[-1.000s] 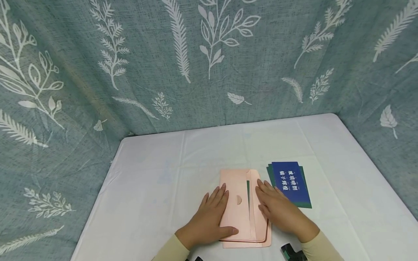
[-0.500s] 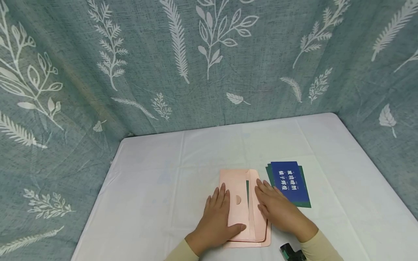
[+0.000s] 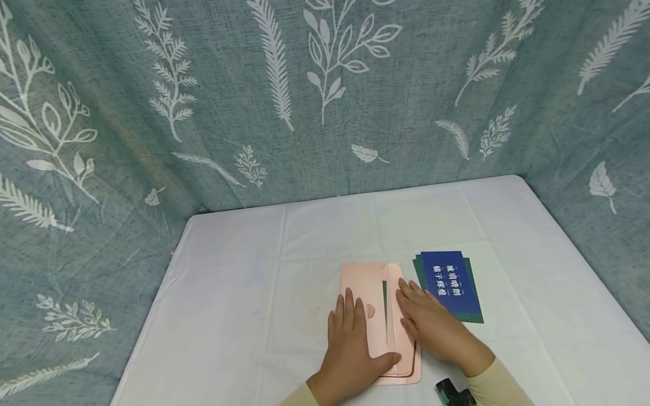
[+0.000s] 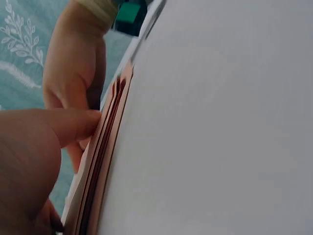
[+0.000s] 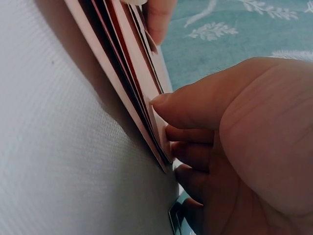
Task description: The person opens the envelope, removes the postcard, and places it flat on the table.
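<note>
A pink envelope (image 3: pixel 361 277) lies on a small stack of pink ones, its long flap (image 3: pixel 394 273) along the right side. Through the slit beside the flap shows a strip of green card (image 3: pixel 384 294). My left hand (image 3: pixel 350 347) rests flat on the envelope's lower left, fingers straight and thumb stretched across toward the flap. My right hand (image 3: pixel 431 324) lies over the flap, fingertips on its right part. Side on, the left wrist view shows the layered edges of the envelope stack (image 4: pixel 105 147); in the right wrist view my right thumb (image 5: pixel 171 105) touches the upper layers.
Dark blue cards (image 3: pixel 449 273) with white lettering lie on green cards (image 3: pixel 473 318) right of the envelopes. A black wrist device (image 3: pixel 453 393) sits by my right sleeve. The white table (image 3: pixel 233 293) is backed by a green leaf-patterned curtain (image 3: pixel 218 101).
My left hand has slid to the right over the envelope and turned more upright, its thumb now reaching the flap. The right hand and the cards have stayed put.
</note>
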Tool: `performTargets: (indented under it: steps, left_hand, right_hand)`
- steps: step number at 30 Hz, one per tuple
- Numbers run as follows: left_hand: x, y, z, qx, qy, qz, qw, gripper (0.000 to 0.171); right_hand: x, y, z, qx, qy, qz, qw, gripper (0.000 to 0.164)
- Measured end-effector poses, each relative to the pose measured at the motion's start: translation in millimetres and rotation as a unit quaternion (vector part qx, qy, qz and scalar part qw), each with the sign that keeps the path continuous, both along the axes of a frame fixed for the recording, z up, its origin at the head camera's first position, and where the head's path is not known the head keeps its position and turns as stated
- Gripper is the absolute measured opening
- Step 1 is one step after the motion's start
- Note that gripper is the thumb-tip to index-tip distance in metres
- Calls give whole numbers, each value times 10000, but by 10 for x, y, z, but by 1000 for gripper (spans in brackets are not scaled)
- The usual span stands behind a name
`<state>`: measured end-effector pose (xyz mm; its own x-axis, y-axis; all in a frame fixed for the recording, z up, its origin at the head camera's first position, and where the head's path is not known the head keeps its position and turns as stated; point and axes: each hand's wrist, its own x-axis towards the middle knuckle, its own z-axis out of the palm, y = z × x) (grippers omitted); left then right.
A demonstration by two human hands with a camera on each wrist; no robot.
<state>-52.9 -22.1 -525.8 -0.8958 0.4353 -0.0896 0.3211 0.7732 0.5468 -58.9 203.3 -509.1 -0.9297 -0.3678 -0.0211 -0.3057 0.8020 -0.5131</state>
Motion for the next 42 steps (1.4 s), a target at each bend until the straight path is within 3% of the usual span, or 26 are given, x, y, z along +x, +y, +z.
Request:
performTargets:
  steps: [8, 29, 42]
  left_hand:
    - [23, 39, -44, 158, 295, 135, 9993, 108]
    - [13, 36, -82, 749, -101, 355, 9965, 101]
    - [10, -1, -96, 928, -162, 266, 9952, 100]
  right_hand:
    - [-2, 4, -1, 16, 44, 11, 10000, 53]
    - [-3, 9, -22, -41, 69, -8, 10000, 52]
    - [-23, -93, -67, 42, 686, 71, 9976, 50]
